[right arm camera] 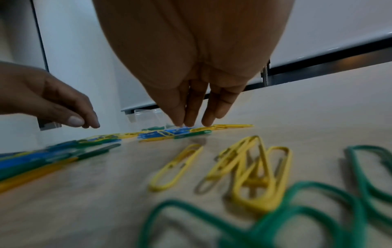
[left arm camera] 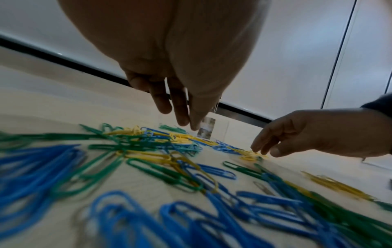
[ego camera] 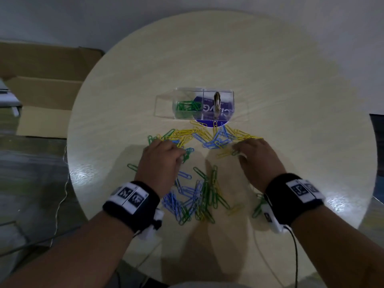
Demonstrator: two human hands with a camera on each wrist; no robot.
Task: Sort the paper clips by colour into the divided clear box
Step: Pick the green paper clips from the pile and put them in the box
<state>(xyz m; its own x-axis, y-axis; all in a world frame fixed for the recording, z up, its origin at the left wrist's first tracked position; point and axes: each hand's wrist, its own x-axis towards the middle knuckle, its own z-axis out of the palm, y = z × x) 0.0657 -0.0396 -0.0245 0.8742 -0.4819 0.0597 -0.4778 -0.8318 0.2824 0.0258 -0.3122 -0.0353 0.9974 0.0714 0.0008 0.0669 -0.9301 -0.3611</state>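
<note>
While over the paper clips (ego camera: 195,194), both hands (ego camera: 161,163) loose-fingered, empty.

My left hand (ego camera: 161,163) hid the clips under it; whether its fingertips pinched one, couldn't tell. Nearest blue clips (left arm camera: 131,223) in left wrist view were blurred. Label under the clear box (ego camera: 204,104) was unreadable, partly covered.
</note>
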